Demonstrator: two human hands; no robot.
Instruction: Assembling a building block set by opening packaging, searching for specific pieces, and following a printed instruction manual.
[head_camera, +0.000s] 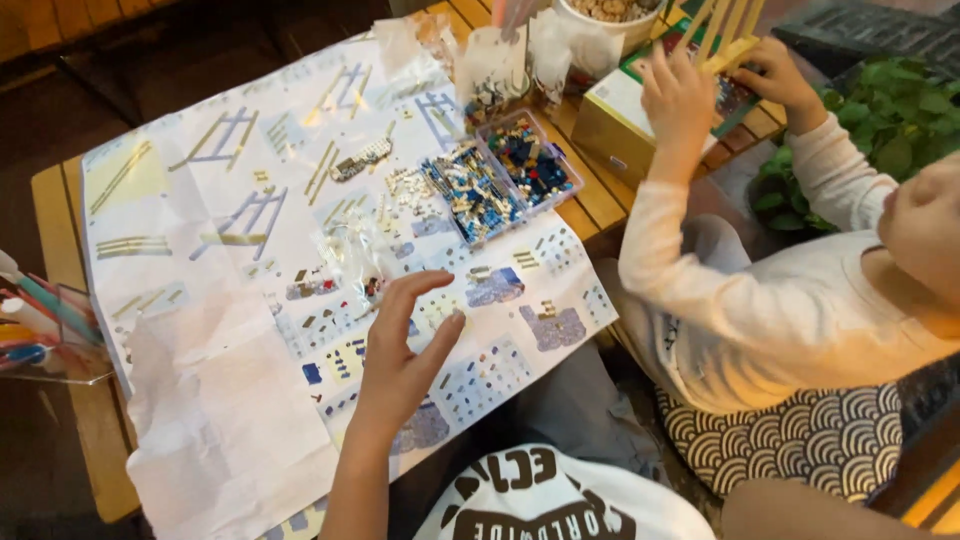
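1. We see a clear two-part tray (580, 184) on the wooden table (58, 215); its left half holds blue, white and tan bricks, its right half mostly dark blue ones
2. Just behind the tray we make out clear plastic bags (490, 62) standing up, and beside them a white bowl (600, 38)
3. At the table's far right corner lies a flat box (608, 128)
4. Another person in a white long sleeve (740, 300) sits to our right, holding a yellow slatted piece (727, 35) over the box
5. A green plant (900, 110) grows behind them, and a wave-patterned cushion (800, 440) lies below
6. At the left edge we see a clear holder of pens (45, 335)
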